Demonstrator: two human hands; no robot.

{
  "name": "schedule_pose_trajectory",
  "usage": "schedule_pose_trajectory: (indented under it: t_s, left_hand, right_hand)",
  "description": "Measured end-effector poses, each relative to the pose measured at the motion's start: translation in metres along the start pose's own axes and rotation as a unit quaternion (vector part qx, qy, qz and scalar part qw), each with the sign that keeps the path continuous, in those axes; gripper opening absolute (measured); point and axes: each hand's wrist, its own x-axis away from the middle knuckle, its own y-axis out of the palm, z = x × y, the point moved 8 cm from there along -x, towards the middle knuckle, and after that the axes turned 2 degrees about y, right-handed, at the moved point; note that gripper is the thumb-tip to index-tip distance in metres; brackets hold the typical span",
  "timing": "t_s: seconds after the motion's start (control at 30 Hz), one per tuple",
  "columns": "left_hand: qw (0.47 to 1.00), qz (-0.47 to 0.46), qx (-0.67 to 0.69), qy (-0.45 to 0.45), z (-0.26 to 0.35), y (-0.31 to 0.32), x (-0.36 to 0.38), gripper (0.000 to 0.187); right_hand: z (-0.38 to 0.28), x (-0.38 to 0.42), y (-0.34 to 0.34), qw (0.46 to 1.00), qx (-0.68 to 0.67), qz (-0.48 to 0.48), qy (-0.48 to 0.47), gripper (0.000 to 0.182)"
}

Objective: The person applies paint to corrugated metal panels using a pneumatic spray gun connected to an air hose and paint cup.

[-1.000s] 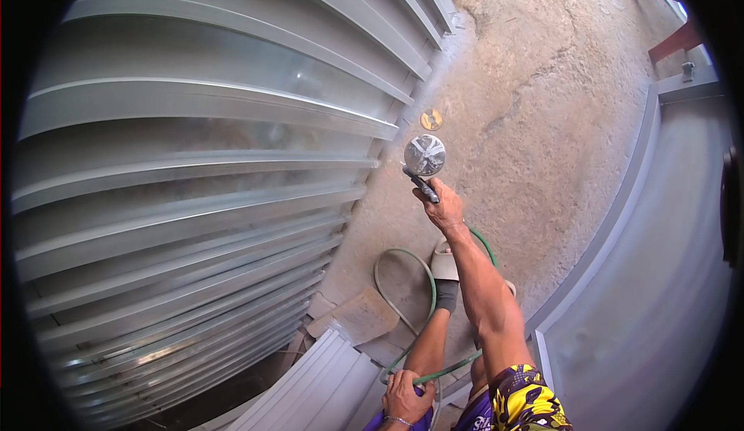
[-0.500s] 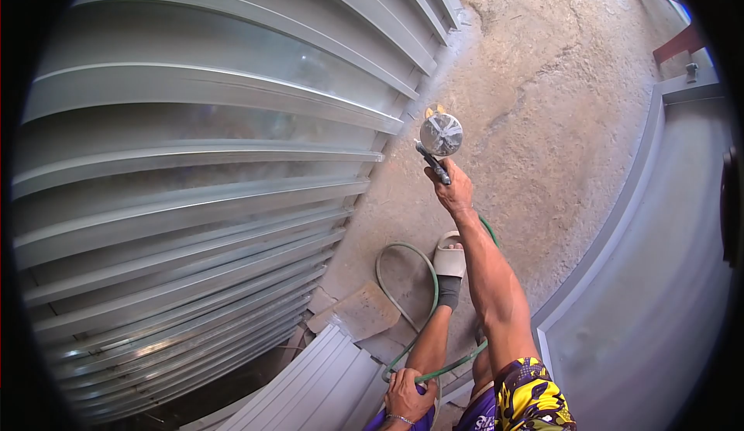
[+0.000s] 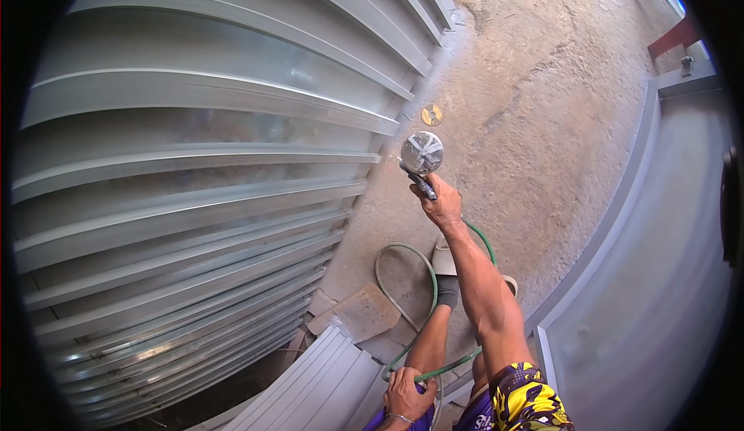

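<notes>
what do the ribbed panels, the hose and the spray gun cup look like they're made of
Ribbed panels: likely sheet metal, with a smooth grey coat and soft glossy reflections between the folded ribs.
Hose: probably rubber or soft plastic; it is green and lies in loose curves.
Spray gun cup: seemingly bare metal, silvery with bright highlights, held up by the right hand.

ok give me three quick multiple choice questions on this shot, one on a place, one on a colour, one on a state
1. Where is the spray gun? A in the right hand B on the floor C on the metal sheets
2. What colour is the hose? A red B green C black
3. What is the left hand doing? A hanging open B pressing the sheets C gripping the hose

Answers: 1 A, the raised right hand's fingers wrap its handle; 2 B, the loop on the concrete floor is green; 3 C, it is closed around the hose near the knee.
</notes>
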Motion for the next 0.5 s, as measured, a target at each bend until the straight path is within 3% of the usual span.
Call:
schedule_pose_trajectory:
  t_s: [0.13, 0.37, 0.5]
  left_hand:
    - [1.0, 0.003, 0.001, 0.006, -0.002, -0.001, 0.001, 0.035]
    - [0.998, 0.044, -0.007, 0.033, 0.001, -0.006, 0.001, 0.034]
    - [0.998, 0.046, -0.005, 0.033, 0.003, -0.005, 0.001, 0.034]
  right_hand:
    - [-0.004, -0.001, -0.002, 0.999, -0.022, 0.039, -0.026, 0.04]
    - [0.006, -0.03, -0.015, 0.997, -0.036, 0.073, 0.014, 0.038]
    - [0.001, -0.031, -0.02, 0.997, -0.051, 0.059, 0.01, 0.038]
